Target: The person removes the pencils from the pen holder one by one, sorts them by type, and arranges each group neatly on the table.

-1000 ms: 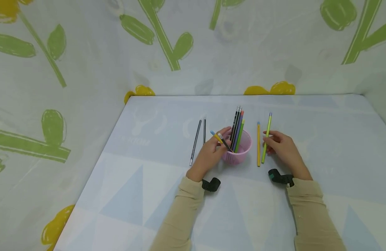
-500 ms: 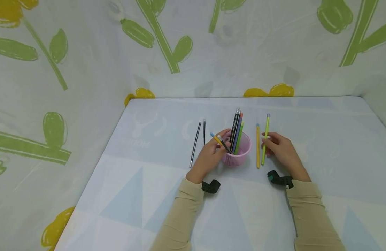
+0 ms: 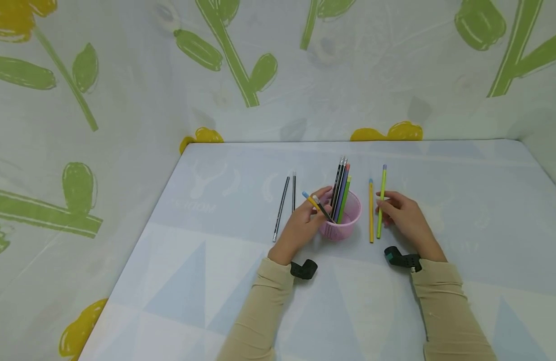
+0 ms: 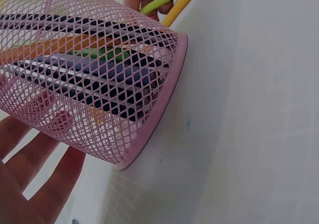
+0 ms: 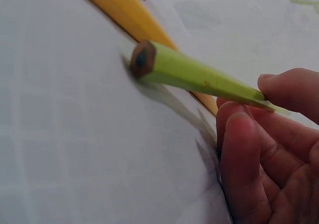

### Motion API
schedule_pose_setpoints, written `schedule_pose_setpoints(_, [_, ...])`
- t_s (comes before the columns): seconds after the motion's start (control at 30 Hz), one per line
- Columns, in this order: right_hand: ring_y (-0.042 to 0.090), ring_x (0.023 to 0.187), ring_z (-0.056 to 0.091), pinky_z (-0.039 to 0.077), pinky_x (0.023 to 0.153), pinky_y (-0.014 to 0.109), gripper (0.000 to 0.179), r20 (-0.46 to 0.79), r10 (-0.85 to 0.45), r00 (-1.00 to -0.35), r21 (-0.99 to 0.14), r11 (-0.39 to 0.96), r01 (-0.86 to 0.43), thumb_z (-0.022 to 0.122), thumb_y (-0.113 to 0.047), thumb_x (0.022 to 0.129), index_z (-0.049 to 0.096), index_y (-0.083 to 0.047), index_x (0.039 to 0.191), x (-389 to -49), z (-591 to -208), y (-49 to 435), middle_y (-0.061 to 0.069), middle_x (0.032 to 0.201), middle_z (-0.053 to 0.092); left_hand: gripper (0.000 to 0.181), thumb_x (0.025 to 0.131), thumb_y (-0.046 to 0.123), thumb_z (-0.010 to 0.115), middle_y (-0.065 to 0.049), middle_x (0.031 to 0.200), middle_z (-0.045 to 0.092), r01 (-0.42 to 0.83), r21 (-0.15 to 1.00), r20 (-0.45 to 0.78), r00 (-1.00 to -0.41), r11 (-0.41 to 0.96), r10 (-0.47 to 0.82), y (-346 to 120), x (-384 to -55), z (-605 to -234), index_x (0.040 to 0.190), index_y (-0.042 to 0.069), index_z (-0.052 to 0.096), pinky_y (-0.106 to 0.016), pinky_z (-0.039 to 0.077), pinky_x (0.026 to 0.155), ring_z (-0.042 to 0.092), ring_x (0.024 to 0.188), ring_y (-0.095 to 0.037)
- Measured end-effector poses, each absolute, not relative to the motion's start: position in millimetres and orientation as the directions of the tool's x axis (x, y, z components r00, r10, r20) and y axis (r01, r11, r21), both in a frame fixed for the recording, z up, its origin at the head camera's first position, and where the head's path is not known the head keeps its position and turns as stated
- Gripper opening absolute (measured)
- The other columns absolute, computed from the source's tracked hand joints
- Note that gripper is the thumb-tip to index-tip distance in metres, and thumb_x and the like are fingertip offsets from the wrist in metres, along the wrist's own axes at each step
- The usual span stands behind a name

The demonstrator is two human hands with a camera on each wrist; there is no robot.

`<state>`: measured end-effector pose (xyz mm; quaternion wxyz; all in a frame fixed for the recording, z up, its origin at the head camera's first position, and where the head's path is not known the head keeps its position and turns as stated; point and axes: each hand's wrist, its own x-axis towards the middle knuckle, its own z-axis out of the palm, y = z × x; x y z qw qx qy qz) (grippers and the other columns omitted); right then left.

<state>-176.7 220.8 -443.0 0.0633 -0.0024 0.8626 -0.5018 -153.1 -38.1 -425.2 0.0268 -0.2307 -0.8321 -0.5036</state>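
Note:
My left hand point(image 3: 301, 224) holds the pink mesh pencil cup point(image 3: 340, 231) from its left side, fingers curved around the wall in the left wrist view. Several pencils point(image 3: 341, 190) lean inside the cup, black, purple, green and yellow ones among them. Between thumb and fingers, my right hand point(image 3: 408, 216) pinches a lime green pencil point(image 5: 194, 77). Its unsharpened end hovers close over the table in the right wrist view, casting a shadow. A yellow pencil point(image 3: 371, 215) lies just left of the lime one, nearly parallel to it in the head view.
Two black pencils point(image 3: 280, 210) lie on the table left of the cup, one partly hidden by my left hand. The pale patterned table point(image 3: 205, 200) ends at a back edge against a flower-printed cloth wall point(image 3: 138, 85).
My right hand has shifted slightly left with the lime green pencil, which now stands straighter in the head view and nearer the yellow one. The left hand stays at the cup.

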Motion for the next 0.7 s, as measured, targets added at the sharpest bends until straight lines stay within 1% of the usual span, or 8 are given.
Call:
schedule_pose_setpoints(0.17, [0.019,0.063,0.054,0.048,0.054,0.028,0.047,-0.089,-0.081,-0.993,-0.873,0.487,0.038,0.049,-0.038,0.09,0.047,-0.008,0.126,-174.4,-443.1,219.6,0.014,0.092,0.058,0.048,0.091,0.051,0.035,0.013,0.132,0.043,0.396,0.831,0.262,-0.898,0.391,0.354,-37.6,-151.9,-425.6,0.136,0.036,0.031,-0.026,0.042,0.085,0.047,0.111,-0.004])
schedule_pose_setpoints(0.27, [0.019,0.064,0.053,0.048,0.054,0.028,0.047,-0.078,-0.076,-0.994,-0.873,0.486,0.031,0.049,-0.039,0.09,0.048,-0.008,0.125,-173.7,-444.0,218.1,0.014,0.091,0.059,0.047,0.092,0.049,0.036,0.013,0.131,0.043,0.393,0.834,0.263,-0.9,0.387,0.347,-37.2,-151.5,-426.1,0.136,0.034,0.033,-0.027,0.042,0.085,0.047,0.111,-0.004])
schedule_pose_setpoints(0.5, [0.02,0.065,0.052,0.047,0.052,0.027,0.047,-0.056,-0.062,-0.996,-0.863,0.505,0.017,0.048,-0.04,0.09,0.049,-0.008,0.125,-172.5,-445.4,216.7,0.013,0.09,0.059,0.047,0.09,0.053,0.035,0.013,0.131,0.044,0.378,0.85,0.263,-0.908,0.367,0.325,-35.9,-152.4,-429.7,0.134,0.038,0.033,-0.027,0.043,0.085,0.048,0.11,-0.006])
schedule_pose_setpoints(0.7, [0.021,0.066,0.052,0.047,0.053,0.028,0.047,-0.063,-0.043,-0.997,-0.858,0.512,0.032,0.047,-0.043,0.089,0.049,-0.011,0.125,-174.9,-445.7,217.2,0.01,0.09,0.059,0.043,0.093,0.045,0.038,0.015,0.132,0.042,0.385,0.851,0.277,-0.907,0.358,0.318,-34.4,-154.0,-430.4,0.135,0.038,0.033,-0.027,0.042,0.085,0.047,0.11,-0.006])
